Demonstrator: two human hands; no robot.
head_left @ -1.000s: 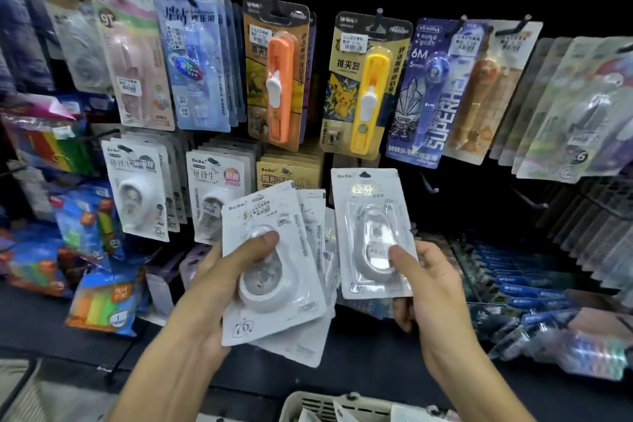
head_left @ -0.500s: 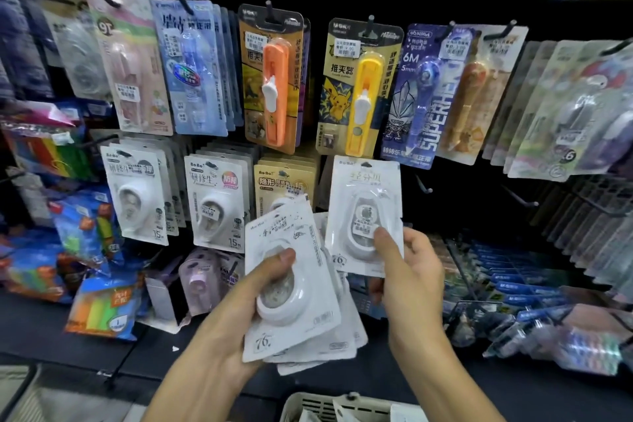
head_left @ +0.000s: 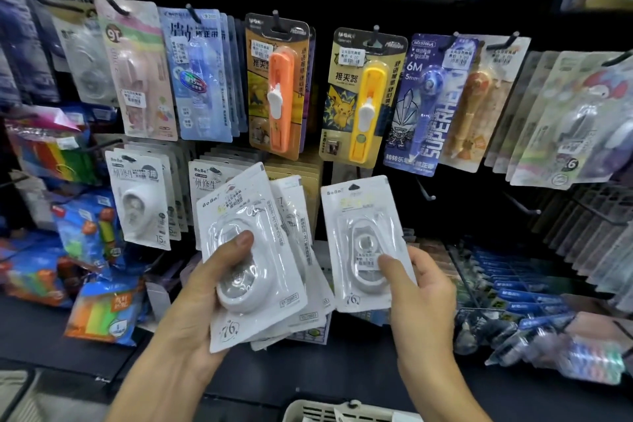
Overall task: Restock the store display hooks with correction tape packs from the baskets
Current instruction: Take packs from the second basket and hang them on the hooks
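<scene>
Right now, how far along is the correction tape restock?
Mid-job. Done: white packs already hang on the lower-left hook and the one beside it. In hand: the right hand holds a single pack up, not yet on a hook; the left hand grips a fanned stack of packs. Left: that stack, plus whatever the basket at the bottom edge holds. Bare hooks stick out right of the single pack.

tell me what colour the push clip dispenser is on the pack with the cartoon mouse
Yellow, with a white slider, on a yellow and black card; the head view shows it clearly.
</scene>
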